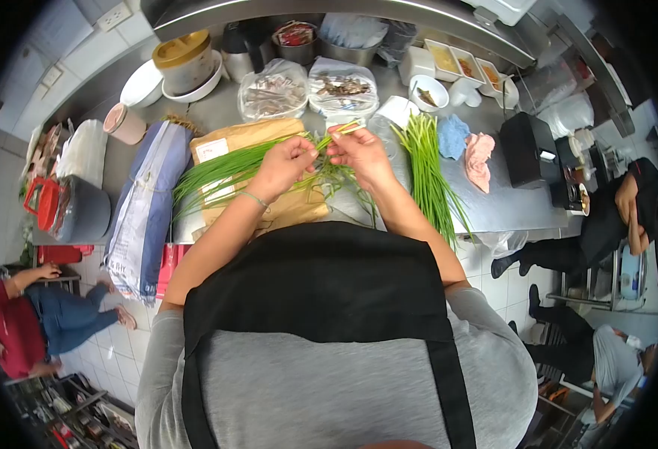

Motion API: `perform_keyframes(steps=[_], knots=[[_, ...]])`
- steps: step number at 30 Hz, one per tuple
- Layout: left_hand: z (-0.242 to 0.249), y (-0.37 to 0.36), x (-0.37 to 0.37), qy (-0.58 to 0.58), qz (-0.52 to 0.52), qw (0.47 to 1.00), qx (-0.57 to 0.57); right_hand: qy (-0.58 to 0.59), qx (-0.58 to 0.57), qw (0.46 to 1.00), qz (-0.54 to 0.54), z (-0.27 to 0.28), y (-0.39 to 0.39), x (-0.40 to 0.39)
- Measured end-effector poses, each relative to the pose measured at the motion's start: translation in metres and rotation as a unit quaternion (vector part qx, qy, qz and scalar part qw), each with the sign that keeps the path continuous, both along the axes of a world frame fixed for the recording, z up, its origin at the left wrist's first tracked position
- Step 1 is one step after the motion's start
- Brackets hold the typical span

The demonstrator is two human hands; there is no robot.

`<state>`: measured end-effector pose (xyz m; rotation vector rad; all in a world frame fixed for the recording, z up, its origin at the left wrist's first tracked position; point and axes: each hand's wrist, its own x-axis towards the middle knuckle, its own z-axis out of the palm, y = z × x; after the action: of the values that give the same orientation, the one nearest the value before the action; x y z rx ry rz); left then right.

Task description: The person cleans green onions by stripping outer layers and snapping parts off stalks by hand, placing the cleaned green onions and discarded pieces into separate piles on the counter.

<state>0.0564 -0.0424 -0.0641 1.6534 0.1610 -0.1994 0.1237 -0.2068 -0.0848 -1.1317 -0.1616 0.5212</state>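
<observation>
My left hand [290, 161] is closed, its thumb and fingers pinched on the pale ends of long green chives. Those chives [220, 176] fan out to the left over a brown paper bag [299, 209]. Beside it, my right hand [363, 153] pinches the end of a chive stalk between thumb and fingers. Under and between the hands lie loose, thin, yellowish-green leaves [336, 187]. To the right of my right hand, a second bundle of chives [428, 168] lies on the steel table [501, 202], its ends pointing away from me.
Two plastic-lined containers [344, 88] stand behind the hands. A blue cloth [453, 136] and a pink cloth [479, 161] lie right, near a black box [527, 153]. A long blue-white sack [145, 202] rests left. Other people stand on both sides.
</observation>
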Motion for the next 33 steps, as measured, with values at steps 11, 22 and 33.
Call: perform_keyframes(steps=[11,22,33], knots=[[0.004,0.004,0.003,0.039,-0.005,0.998,-0.054,-0.153,-0.122,0.981,-0.008,-0.018,-0.009,0.011],[-0.004,-0.003,0.000,0.051,-0.032,0.997,-0.056,-0.343,-0.494,0.799,0.006,0.000,-0.045,-0.004],[-0.004,-0.004,-0.006,0.033,-0.016,0.997,-0.071,-0.171,-0.045,0.874,-0.453,0.009,-0.143,0.024]])
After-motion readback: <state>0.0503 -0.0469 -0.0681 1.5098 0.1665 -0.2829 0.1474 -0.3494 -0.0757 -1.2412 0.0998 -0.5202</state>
